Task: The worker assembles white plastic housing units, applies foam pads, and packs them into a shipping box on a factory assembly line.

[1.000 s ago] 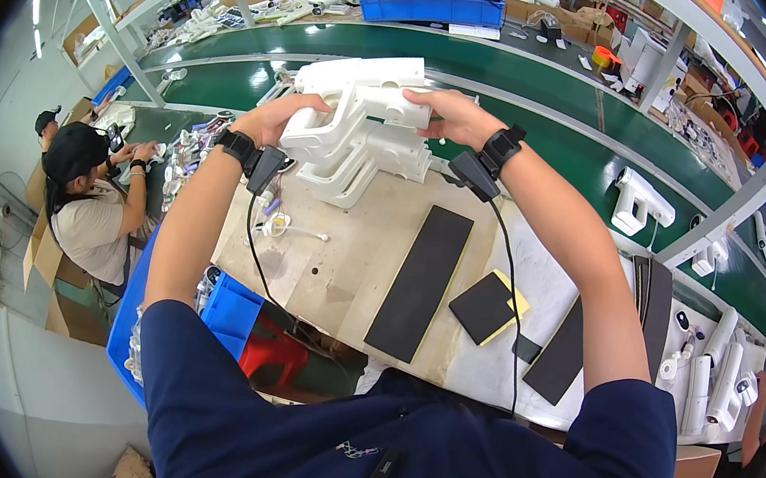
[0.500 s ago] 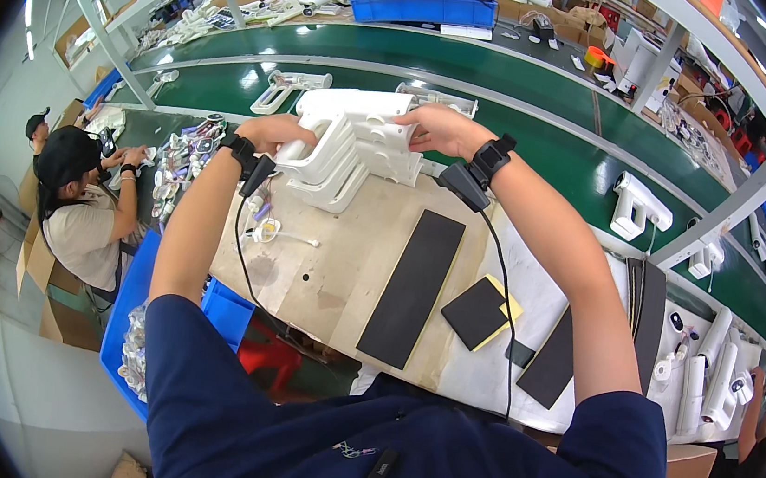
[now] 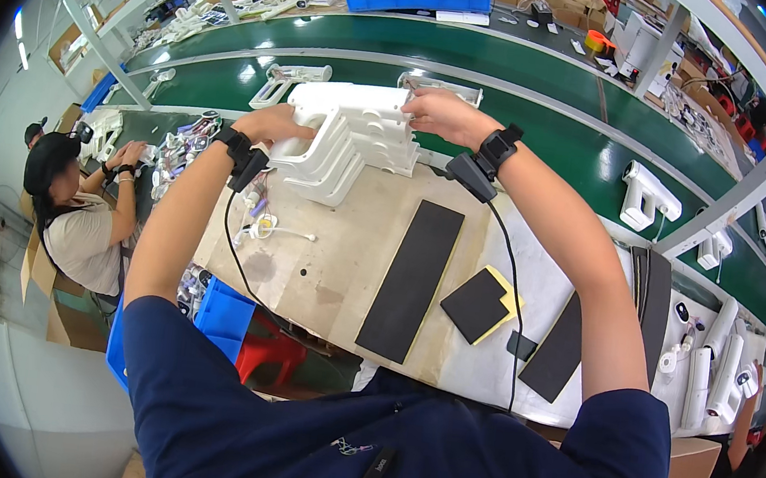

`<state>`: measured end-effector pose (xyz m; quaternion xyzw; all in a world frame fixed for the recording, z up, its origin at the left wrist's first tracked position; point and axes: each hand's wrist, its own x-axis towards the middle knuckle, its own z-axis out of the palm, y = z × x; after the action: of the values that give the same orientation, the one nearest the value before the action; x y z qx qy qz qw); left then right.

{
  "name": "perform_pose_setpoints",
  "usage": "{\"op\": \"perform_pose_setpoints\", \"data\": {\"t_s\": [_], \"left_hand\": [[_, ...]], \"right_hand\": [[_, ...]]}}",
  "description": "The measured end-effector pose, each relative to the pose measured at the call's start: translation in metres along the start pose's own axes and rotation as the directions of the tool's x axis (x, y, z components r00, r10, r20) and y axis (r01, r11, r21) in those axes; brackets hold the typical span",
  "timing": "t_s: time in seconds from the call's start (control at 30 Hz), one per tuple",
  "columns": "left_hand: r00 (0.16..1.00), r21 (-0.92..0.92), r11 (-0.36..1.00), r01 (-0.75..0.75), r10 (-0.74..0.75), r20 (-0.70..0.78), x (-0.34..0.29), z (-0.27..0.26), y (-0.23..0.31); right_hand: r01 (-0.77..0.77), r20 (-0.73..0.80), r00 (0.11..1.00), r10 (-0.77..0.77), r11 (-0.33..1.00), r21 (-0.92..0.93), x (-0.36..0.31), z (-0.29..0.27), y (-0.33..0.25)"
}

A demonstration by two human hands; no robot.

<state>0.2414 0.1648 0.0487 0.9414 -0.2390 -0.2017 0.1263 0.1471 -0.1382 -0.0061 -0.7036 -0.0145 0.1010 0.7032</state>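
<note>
A stack of white plastic housings (image 3: 371,135) with loop-shaped handles stands at the far edge of the worktable, beside the green conveyor. My left hand (image 3: 274,125) grips the handle side of the stack, its fingers partly hidden behind the white plastic. At the other end, my right hand (image 3: 445,115) holds the end of the top housing between thumb and fingers. Small parts with white cables (image 3: 265,227) lie on the table just below my left hand.
A long black foam strip (image 3: 410,279) and a smaller black foam piece (image 3: 477,305) lie on the worktable (image 3: 332,276). White housings (image 3: 649,197) sit on the green conveyor (image 3: 543,135). Blue bins (image 3: 224,316) stand at lower left. A co-worker (image 3: 77,216) sits at left.
My right hand's fingers have shifted upward on the stack's end, with less of the hand around it. The stack stays about in place. The co-worker at left has turned the head.
</note>
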Motion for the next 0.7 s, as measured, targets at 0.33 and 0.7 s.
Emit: {"op": "perform_pose_setpoints", "data": {"t_s": [0.33,0.7], "left_hand": [[0.990,-0.098,0.986,0.137,-0.132,0.055,-0.029,-0.030,0.005],[0.881,-0.372,0.801,-0.469,0.393,-0.265,-0.172,0.102,0.098]], "right_hand": [[0.033,-0.142,0.986,-0.082,0.949,-0.314,-0.065,-0.025,0.004],[-0.075,-0.302,0.953,-0.008,0.962,-0.261,-0.270,-0.102,0.026]]}}
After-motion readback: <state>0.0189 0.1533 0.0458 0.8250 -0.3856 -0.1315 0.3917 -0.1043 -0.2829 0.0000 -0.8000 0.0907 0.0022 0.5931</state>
